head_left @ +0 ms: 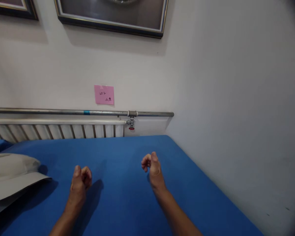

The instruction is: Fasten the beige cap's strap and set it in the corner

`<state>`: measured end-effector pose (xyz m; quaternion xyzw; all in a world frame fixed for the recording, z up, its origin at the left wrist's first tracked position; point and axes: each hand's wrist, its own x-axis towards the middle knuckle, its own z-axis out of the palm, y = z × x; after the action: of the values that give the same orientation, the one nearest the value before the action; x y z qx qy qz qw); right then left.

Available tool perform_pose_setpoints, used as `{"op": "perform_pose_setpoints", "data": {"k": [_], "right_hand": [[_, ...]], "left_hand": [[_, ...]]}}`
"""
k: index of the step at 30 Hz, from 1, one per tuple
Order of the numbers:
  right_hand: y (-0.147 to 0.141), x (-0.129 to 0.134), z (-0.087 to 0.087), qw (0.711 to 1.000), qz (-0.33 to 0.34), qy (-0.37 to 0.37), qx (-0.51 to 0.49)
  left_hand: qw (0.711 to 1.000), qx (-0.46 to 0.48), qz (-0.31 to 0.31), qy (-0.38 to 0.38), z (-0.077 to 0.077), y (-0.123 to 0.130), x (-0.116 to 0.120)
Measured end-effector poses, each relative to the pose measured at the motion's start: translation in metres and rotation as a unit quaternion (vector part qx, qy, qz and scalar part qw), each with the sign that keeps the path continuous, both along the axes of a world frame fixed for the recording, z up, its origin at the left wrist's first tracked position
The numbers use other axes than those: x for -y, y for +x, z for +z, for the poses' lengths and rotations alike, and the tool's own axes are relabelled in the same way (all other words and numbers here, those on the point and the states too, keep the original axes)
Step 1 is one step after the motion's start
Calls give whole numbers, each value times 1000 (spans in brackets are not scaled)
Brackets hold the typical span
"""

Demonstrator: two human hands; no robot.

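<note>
Above the blue surface (123,177), my left hand (79,183) is loosely curled, thumb up, with nothing visible in it. Its shadow falls on the blue cover just to its right. My right hand (154,170) is farther forward and to the right, its fingers also curled in and its thumb raised, and no object shows in it. The two hands are well apart. A pale, cream-coloured hat (13,170) with a wide brim lies at the left edge, nearest to my left hand but not touching it.
Behind the blue surface are a white radiator (66,131), a metal pipe (51,111) and a red-handled valve (131,124). A pink note (104,95) is stuck on the wall below a framed picture (113,28). A bare wall (236,114) borders the right side.
</note>
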<state>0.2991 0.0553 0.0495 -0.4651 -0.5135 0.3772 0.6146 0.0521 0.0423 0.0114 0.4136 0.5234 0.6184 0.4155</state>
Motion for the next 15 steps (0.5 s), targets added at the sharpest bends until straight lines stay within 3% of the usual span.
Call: {"op": "perform_pose_setpoints", "data": {"k": [6,15], "right_hand": [[7,-13,-14,992,-13,-101,72],[5,-19,-22,987,23,-134,81]], "left_hand": [[996,27,-31,-82,-6,-1,-6],[991,34,-10,-126,-9,-4,-11]]}}
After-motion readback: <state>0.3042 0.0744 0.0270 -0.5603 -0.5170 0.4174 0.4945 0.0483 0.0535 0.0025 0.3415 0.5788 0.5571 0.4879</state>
